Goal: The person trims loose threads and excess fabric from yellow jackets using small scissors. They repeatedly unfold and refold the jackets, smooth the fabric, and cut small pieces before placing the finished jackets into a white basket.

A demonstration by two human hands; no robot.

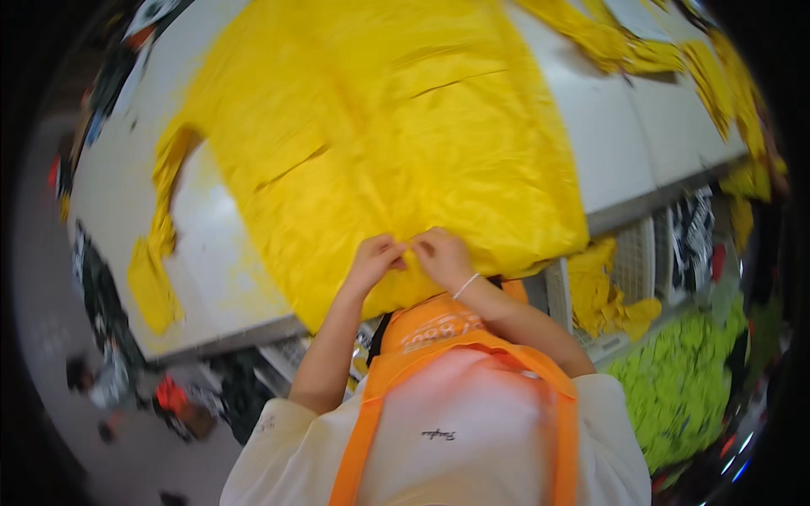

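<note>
Your left hand (375, 257) and right hand (440, 253) meet mid-frame, both pinching the yellow fabric's (380, 135) near hem, likely keeping it taut.

Both hands, left hand (375, 257), right hand (440, 253), pinching yellow fabric (388, 135) edge (white table (607, 143) beneath)

There is only 1 view, from the camera on my head, the left of 2 worn side by side. It looks steeply down over my chest and orange apron strap (364, 422) onto the white flat-topped desk (607, 143) close in front of me. Its fisheye bends the desk edge and darkens the rim.
</note>
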